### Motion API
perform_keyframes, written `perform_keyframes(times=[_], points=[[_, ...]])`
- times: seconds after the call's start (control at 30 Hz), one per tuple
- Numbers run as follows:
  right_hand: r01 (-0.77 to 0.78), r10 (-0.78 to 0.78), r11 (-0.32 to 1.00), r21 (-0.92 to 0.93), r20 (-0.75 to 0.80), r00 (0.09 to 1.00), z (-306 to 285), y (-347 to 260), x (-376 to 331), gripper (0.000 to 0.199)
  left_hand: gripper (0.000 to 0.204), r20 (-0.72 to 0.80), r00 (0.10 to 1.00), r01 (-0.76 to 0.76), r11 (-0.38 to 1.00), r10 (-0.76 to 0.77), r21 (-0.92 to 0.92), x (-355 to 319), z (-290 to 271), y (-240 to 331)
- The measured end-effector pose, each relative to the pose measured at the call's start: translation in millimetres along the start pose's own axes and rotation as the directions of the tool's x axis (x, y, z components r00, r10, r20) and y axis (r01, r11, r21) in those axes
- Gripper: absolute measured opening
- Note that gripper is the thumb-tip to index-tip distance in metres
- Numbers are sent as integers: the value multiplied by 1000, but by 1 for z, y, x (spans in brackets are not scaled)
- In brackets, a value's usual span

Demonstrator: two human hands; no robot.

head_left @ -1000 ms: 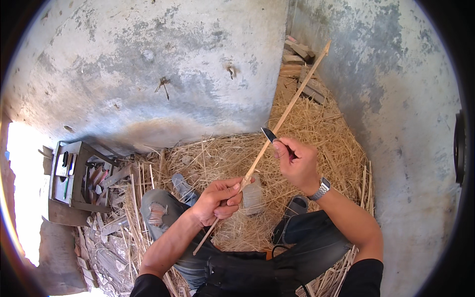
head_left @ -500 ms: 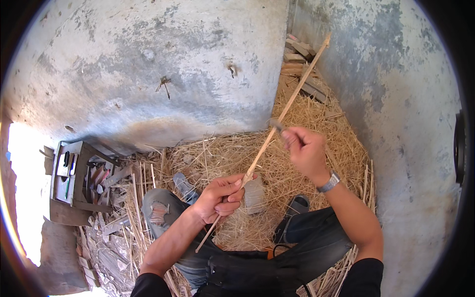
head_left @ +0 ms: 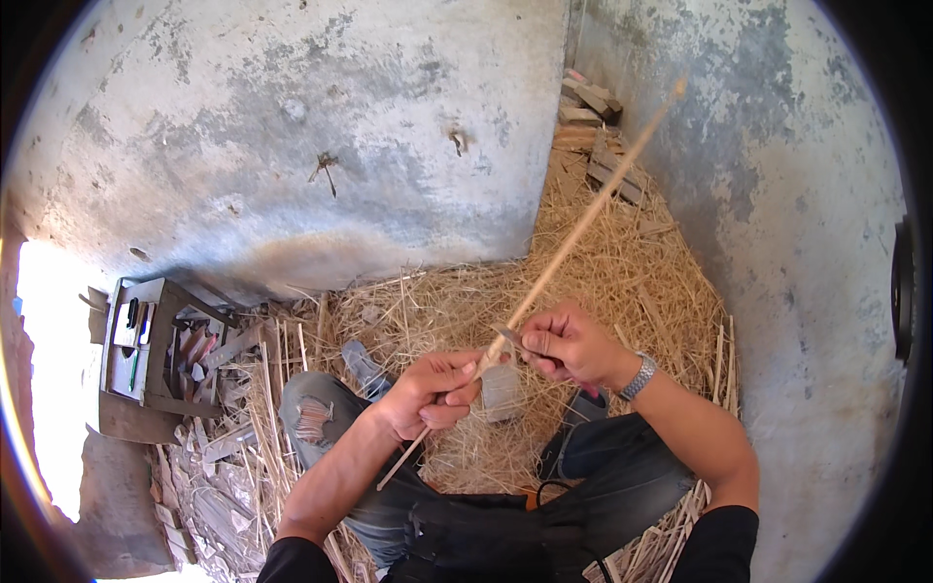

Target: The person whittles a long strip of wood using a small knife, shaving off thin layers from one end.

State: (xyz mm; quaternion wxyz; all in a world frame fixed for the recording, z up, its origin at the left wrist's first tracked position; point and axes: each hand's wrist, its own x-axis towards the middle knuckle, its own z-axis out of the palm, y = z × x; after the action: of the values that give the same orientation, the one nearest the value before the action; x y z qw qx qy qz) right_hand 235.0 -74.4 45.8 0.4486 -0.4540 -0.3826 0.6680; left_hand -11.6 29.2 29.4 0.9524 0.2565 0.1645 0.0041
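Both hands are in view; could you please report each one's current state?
Left hand: closed, holding the long pale wooden stick.
Right hand: closed, holding the small metal knife.

Rough woodworking workshop, as I see it remotely: pale shavings (head_left: pixel 637 272) lie thick underfoot; wood offcuts (head_left: pixel 591 98) crowd the corner between weathered walls (head_left: pixel 243 117).

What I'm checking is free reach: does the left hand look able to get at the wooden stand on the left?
Probably not right now: the left hand is gripping the stick, and the wooden stand sits well left, beyond the left knee.
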Motion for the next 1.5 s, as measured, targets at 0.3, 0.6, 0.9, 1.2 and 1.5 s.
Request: perform_keyframes(times=[0.3,0.6,0.9,1.2,1.5], points=[[295,-393,899,-324,-299,870,1,-15,-4,21,43,-127,939,-220,844,318,489,4,18,-6],[258,-650,518,-816,-179,739,26,-9,-2,20,43,-162,860,-198,609,484,768,17,9,-27],[155,-600,385,-910,-120,791,20,0,-2,19,41,-170,775,-174,464,609,869,29,6,-41],[162,-197,966,-201,-168,966,-5,-9,-3,12,44,-90,962,-191,870,258,454,13,13,-9],[236,-237,972,11,36,971,1,-12,-4,14,43,172,984,-24,990,48,-137,10,2,-23]])
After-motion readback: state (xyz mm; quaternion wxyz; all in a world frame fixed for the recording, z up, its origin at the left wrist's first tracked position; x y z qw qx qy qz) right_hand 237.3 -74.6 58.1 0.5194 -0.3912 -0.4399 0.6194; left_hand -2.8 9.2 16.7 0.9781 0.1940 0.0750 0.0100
